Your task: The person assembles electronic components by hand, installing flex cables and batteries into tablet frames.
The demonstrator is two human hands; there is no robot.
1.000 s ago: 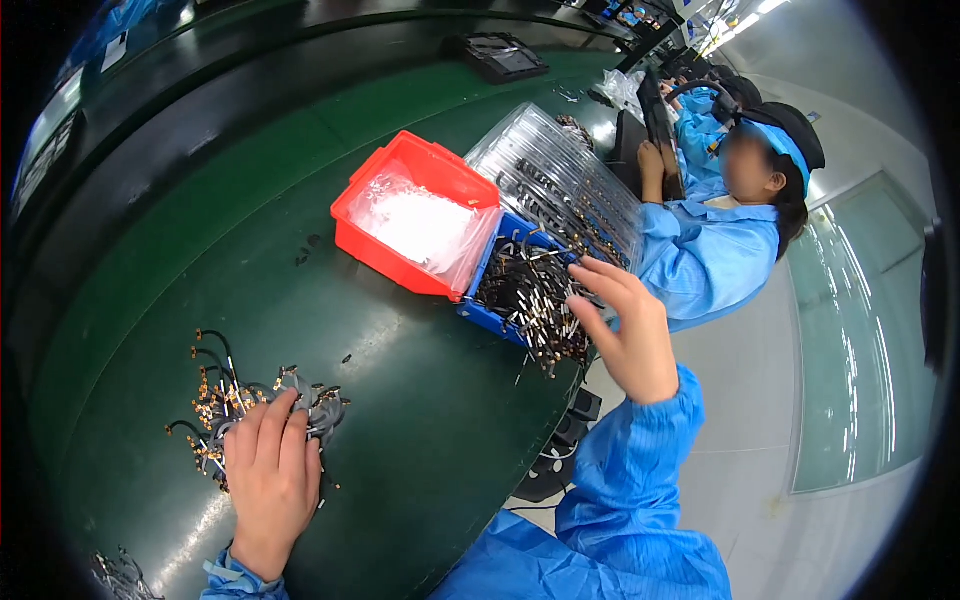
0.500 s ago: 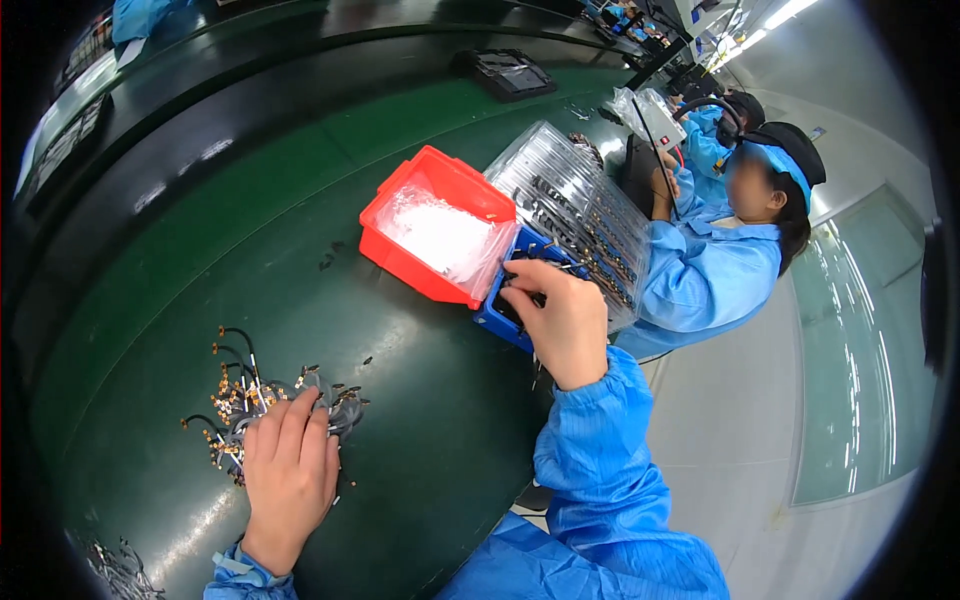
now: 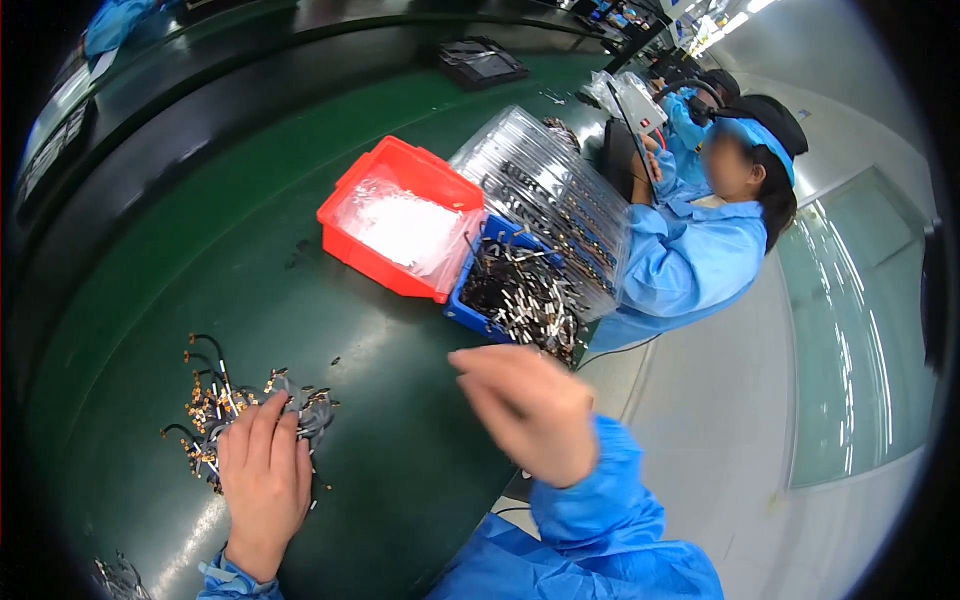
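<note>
My left hand (image 3: 262,480) lies with fingers stretched out over a loose pile of short cables (image 3: 215,398), dark and grey with white sleeves and small brass-coloured ends. My right hand (image 3: 530,405) hangs over the near right edge of the table, smeared by motion. Its fingers look extended and somewhat apart, and nothing shows between them. Just beyond it stands a blue bin (image 3: 475,318) heaped with similar short cables (image 3: 530,290).
A red bin (image 3: 345,245) lined with clear plastic touches the blue one. Stacked clear trays (image 3: 500,140) holding cables lean behind. A co-worker in a blue smock (image 3: 700,260) sits at right. More cables (image 3: 122,578) lie lower left; a black tray (image 3: 480,62) lies far back.
My right hand has left the blue bin and come back toward me, uncovering the cables inside. My left hand stays on the pile. The whole view has shifted slightly.
</note>
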